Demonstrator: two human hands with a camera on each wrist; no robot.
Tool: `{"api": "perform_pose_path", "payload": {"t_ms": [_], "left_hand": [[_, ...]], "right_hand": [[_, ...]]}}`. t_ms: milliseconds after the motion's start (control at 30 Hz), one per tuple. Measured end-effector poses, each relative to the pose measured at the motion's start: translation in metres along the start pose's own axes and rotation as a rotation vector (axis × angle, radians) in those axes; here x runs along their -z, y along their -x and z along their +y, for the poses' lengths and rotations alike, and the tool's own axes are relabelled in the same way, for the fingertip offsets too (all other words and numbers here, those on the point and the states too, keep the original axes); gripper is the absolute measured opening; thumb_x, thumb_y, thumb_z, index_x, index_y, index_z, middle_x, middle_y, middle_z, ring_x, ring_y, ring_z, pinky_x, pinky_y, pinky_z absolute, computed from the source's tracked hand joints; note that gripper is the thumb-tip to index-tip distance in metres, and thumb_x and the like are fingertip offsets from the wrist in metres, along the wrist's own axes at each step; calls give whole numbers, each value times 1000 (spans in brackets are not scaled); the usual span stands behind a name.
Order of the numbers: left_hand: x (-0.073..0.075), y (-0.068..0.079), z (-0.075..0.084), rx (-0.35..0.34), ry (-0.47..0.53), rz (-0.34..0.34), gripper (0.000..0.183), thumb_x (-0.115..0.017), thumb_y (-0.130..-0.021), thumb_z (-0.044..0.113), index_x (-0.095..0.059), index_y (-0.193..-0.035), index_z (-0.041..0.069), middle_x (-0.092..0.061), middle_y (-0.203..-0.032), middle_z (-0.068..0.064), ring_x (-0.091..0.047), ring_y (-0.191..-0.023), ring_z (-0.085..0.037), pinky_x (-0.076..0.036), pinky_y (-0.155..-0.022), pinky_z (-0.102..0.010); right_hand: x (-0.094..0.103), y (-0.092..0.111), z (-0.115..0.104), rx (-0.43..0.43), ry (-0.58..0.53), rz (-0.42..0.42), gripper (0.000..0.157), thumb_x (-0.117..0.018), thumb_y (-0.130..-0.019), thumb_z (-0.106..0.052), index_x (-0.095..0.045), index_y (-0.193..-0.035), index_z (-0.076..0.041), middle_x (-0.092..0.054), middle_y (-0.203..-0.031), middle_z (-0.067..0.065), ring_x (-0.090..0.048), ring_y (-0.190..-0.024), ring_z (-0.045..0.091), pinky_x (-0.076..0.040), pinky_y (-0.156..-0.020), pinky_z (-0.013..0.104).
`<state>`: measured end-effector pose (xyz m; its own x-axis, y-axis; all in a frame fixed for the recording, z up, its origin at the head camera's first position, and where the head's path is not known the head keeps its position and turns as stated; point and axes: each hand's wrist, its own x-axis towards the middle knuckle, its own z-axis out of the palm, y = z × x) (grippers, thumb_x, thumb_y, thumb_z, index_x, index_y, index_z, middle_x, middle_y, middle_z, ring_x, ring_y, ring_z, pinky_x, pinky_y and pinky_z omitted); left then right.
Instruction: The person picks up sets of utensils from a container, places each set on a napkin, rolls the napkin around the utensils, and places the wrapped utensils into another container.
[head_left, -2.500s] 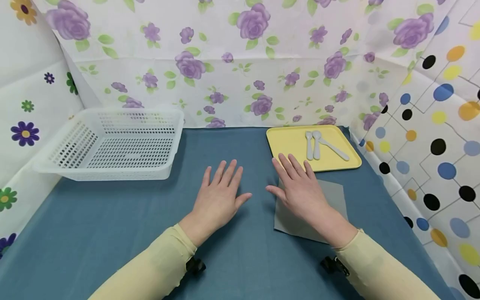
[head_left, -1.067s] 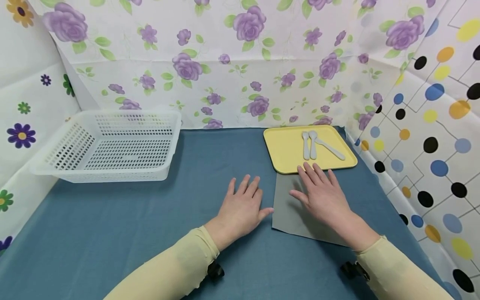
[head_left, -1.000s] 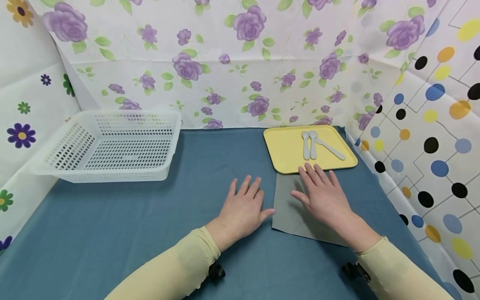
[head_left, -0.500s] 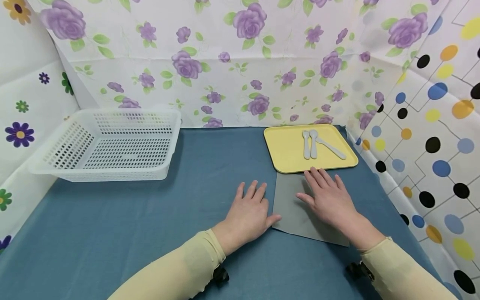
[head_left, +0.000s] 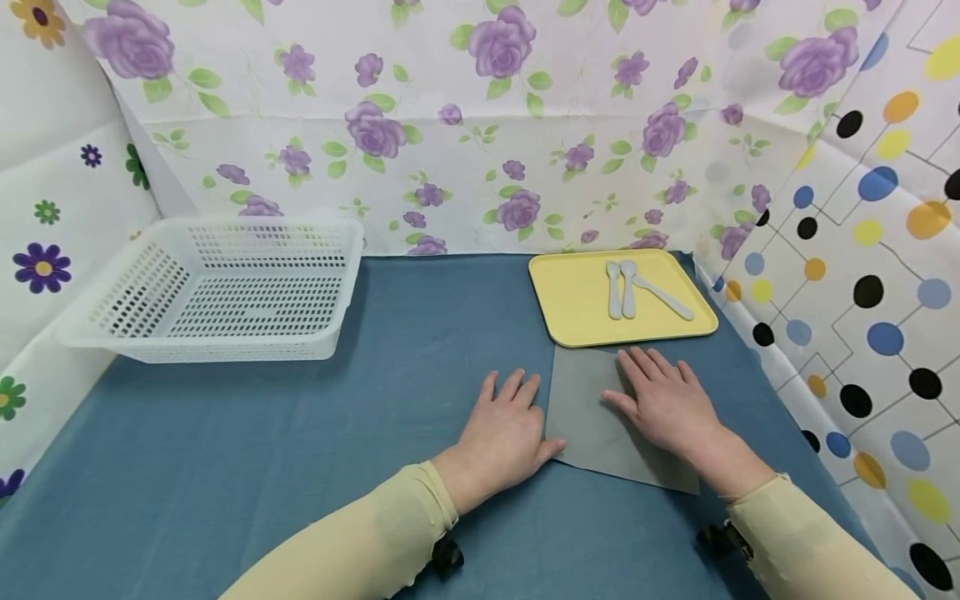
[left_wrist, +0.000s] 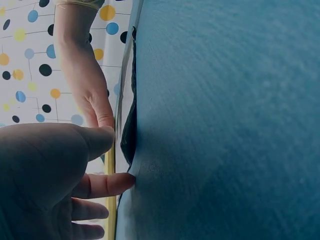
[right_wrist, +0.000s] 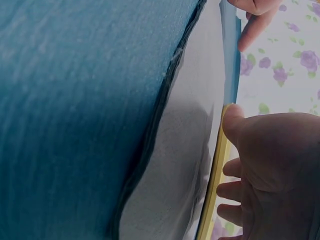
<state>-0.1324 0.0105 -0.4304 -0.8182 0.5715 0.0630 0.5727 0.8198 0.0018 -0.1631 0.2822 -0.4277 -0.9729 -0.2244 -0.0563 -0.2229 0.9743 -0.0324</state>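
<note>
A grey square cloth (head_left: 585,412) with a dark underside lies flat on the blue tablecloth, its near edge slightly wavy in the right wrist view. My left hand (head_left: 501,440) is at its near left corner, fingers spread and relaxed, the thumb overlapping the corner in the head view. Over the cloth's right half hovers my right hand (head_left: 667,408), palm down with fingers stretched towards the yellow tray (head_left: 570,317). Seen from the right wrist, a gap shows between the right hand (right_wrist: 280,160) and the cloth (right_wrist: 172,150). Neither hand holds anything.
On the tray lie a grey fork (head_left: 614,292), a spoon (head_left: 628,292) and a third slim grey utensil (head_left: 663,298) set diagonally. A white perforated basket (head_left: 333,337) stands at the back left. Patterned sheets (head_left: 450,183) enclose the back and both sides.
My left hand has moved right and nearer to me, from the bare tablecloth to the cloth's corner. My right hand has shifted right and back from the tray, lower over the cloth.
</note>
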Motion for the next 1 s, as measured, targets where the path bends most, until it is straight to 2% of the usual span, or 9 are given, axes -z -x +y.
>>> {"api": "perform_pose_path", "payload": {"t_ms": [267,433,600,700,767,867,1000], "left_hand": [[-1,0,0,-16,0,18,44,-67,-109,58,-86,-106,18,-56,-162,-12,-46,-156,-33,-36,-126,-61],[-1,0,1,-16,5,6,41,-70,-108,55,-87,-109,18,-57,-162,-11,-46,-156,-32,-37,-126,-60],[-3,0,2,-23,1,30,36,-74,-106,53,-87,-107,19,-60,-159,-10,-48,-154,-31,-40,-124,-60],[-4,2,2,-26,-10,64,35,-76,-105,53,-86,-105,20,-67,-143,-7,-57,-139,-28,-46,-118,-55],[-4,2,3,-26,-12,80,35,-77,-104,53,-84,-103,19,-70,-124,-4,-62,-122,-26,-51,-107,-48],[-5,2,3,-26,-6,81,34,-77,-103,53,-79,-98,20,-65,-100,0,-62,-99,-23,-51,-90,-42],[-4,2,3,-28,15,59,35,-77,-104,53,-75,-92,20,-65,-90,1,-64,-90,-22,-50,-84,-40]], "right_hand": [[-2,-1,3,8,-2,-14,79,-58,-114,-54,-41,-169,0,-40,-171,29,-36,-157,52,-26,-125,75],[-4,-1,5,19,4,-8,79,-60,-113,-53,-43,-167,2,-41,-169,30,-39,-155,53,-31,-122,75],[-5,-1,5,29,3,-1,79,-61,-113,-52,-44,-167,2,-41,-168,32,-41,-153,54,-33,-121,74],[-6,-1,5,32,-1,6,78,-63,-112,-50,-45,-166,3,-42,-167,32,-42,-152,54,-34,-121,74],[-7,-1,5,30,-5,9,77,-64,-112,-50,-45,-166,2,-42,-167,32,-43,-152,54,-34,-121,74],[-6,-1,6,30,-9,12,77,-65,-111,-49,-46,-165,3,-43,-167,32,-44,-151,54,-35,-120,74],[-5,-3,5,27,-8,-1,78,-64,-112,-50,-45,-166,2,-43,-167,32,-44,-151,54,-34,-120,74]]}}
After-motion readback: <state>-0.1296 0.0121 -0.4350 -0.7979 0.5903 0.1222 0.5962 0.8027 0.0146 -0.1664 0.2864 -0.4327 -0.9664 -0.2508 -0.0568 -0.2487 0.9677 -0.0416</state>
